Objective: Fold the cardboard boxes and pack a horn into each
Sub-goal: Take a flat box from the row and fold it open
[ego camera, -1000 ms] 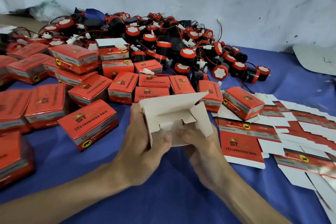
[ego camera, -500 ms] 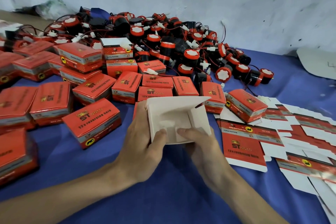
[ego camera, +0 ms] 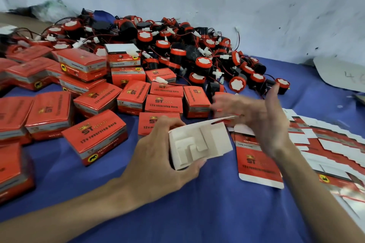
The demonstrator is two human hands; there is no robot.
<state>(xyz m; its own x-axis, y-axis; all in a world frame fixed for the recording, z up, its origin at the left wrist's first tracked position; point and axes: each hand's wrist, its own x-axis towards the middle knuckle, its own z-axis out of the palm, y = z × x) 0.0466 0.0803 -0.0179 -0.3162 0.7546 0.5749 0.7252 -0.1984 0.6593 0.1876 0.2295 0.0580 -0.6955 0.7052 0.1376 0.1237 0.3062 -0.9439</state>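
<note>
Gripping the folded white box [ego camera: 219, 140] above the blue cloth [ego camera: 197, 209] in the curled left hand [ego camera: 164, 158], holding the right hand [ego camera: 256, 118] open and empty near the horn pile [ego camera: 197, 59], maybe risking the bottom flaps [ego camera: 187, 148] popping loose from a crooked squeeze.

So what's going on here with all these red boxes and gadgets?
A person is packing horns. Their left hand grips a half-folded cardboard box, its white inside facing the camera and no horn in it yet. The right hand is open and blurred, raised beyond the box towards the heap of red-and-black round horns by the wall. On the blue cloth, closed red cardboard boxes crowd the left and flat unfolded red-and-white cartons lie on the right.
</note>
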